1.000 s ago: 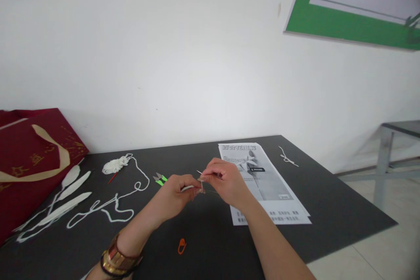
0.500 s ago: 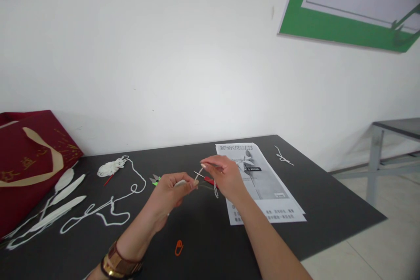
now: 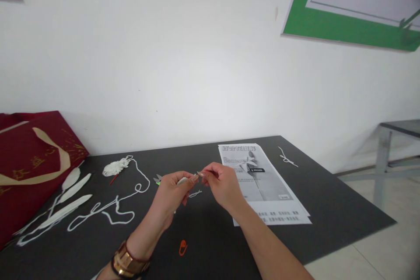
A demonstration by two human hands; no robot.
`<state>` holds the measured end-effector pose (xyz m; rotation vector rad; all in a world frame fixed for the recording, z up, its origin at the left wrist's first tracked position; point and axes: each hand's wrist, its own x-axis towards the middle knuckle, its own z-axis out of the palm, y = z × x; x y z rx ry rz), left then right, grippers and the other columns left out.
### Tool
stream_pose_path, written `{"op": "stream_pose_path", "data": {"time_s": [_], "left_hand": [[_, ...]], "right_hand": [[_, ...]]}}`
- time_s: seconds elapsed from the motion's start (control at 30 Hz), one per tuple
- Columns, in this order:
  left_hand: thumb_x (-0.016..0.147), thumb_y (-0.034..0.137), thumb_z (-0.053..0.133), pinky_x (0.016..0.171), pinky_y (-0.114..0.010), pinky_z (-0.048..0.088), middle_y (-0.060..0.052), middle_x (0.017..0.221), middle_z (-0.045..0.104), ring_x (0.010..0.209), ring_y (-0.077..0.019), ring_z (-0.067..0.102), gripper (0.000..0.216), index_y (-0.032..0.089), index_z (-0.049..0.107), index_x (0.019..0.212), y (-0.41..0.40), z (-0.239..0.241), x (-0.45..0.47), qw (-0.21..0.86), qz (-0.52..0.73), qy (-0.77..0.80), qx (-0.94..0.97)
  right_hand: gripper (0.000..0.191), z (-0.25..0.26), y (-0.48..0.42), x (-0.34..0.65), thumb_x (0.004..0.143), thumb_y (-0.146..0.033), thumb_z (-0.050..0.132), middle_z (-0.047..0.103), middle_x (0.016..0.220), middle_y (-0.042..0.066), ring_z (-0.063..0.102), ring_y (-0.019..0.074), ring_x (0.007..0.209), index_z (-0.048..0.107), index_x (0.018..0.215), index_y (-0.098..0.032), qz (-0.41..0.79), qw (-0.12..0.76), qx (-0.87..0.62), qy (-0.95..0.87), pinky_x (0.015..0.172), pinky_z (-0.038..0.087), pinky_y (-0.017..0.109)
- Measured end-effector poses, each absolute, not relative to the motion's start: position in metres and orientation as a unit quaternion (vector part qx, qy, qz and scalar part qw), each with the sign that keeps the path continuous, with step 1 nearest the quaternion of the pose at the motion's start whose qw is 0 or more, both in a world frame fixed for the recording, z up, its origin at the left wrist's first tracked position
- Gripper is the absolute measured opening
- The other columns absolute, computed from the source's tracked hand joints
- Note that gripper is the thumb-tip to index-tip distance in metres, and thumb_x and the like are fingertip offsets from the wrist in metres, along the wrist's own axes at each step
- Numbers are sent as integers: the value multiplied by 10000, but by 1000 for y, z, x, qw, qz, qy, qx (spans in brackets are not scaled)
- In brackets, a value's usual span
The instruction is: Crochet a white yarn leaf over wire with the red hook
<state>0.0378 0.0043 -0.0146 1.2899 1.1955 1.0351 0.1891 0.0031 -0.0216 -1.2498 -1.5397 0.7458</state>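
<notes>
My left hand (image 3: 173,190) is closed in a pinch on white yarn, and part of a white yarn piece (image 3: 183,180) shows between its thumb and fingers. Fingertip to fingertip with it, my right hand (image 3: 223,183) pinches the same small spot of yarn; the exact grip is mostly hidden by the fingers. A short white yarn tail (image 3: 195,194) hangs below, between the two hands. Green-handled snips (image 3: 158,180) lie partly hidden behind my left hand. On the table just in front of me is an orange stitch marker (image 3: 183,247).
Printed sheets (image 3: 241,216) lie right of my hands on the black table (image 3: 344,210). Leftward are a white yarn ball (image 3: 115,167), a thin red stick (image 3: 113,179), loose yarn, several white leaf-shaped pieces (image 3: 75,187) and a dark red bag (image 3: 39,157). A yarn scrap (image 3: 286,157) lies far right.
My right hand has come down and left, so its fingertips meet my left ones. The yarn stretched between them and the red-handled hook by my right hand no longer show. The view shifted slightly.
</notes>
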Motion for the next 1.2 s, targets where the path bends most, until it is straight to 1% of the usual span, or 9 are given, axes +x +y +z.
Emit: {"op": "stream_pose_path", "data": {"time_s": [0.27,0.47,0.53,0.63,0.77,0.87,0.93,1.03,1.2], "left_hand": [[652,275,679,408,-207,327,45,478,521,405,-95,452,129,154,683,608,4,-7,32,494,417,492,583],[634,227,708,380,-194,316,48,462,504,367,-74,437,122,141,666,558,4,-1,27,536,390,470,583],[645,254,715,366,-192,316,43,441,503,353,-74,435,159,133,659,558,4,-1,26,572,377,457,567],[663,319,720,372,-194,353,26,473,538,365,-76,462,220,128,649,580,4,-1,24,632,366,430,531],[643,336,746,369,-183,374,16,474,546,373,-74,478,243,118,643,610,5,0,23,690,361,400,483],[652,326,746,341,-163,351,27,449,515,355,-59,445,242,119,628,611,4,1,24,723,352,383,455],[653,314,748,313,-151,319,48,437,476,333,-41,388,233,126,616,614,3,2,24,742,343,371,440],[650,288,753,283,-141,273,67,440,433,322,-24,308,214,132,609,624,0,2,24,769,320,355,425],[651,258,757,275,-137,229,64,462,447,320,-10,265,194,131,614,621,-5,-1,28,789,299,341,415]], "right_hand": [[173,-17,-1,193,821,-253,581,617,587,-7,524,135,539,640,666,-202,286,480,-521,-645,531,349,247],[191,-14,1,197,819,-344,607,669,734,28,602,158,690,666,735,-182,356,470,-474,-654,626,430,252],[324,-13,2,199,828,-481,569,684,953,64,621,183,888,669,949,-197,451,466,-413,-639,758,454,275],[731,-16,2,202,719,-654,580,621,1149,87,582,193,1037,447,1321,-262,665,426,-270,-551,905,411,334],[1078,-22,3,198,473,-360,883,643,1024,39,622,168,878,319,1391,-311,767,352,-221,-488,789,461,309],[891,-23,5,197,521,-215,869,655,804,-2,586,113,611,453,1307,-267,762,331,-257,-494,537,449,220],[594,-23,8,200,581,-236,837,607,648,-35,431,46,429,612,1129,-197,745,345,-288,-492,379,308,160],[278,-24,14,208,621,-282,812,431,445,-93,212,15,358,706,829,-131,721,382,-322,-480,322,117,174],[284,-26,19,211,640,-400,777,272,379,-123,135,26,367,660,638,-142,694,422,-349,-467,346,86,202]]}}
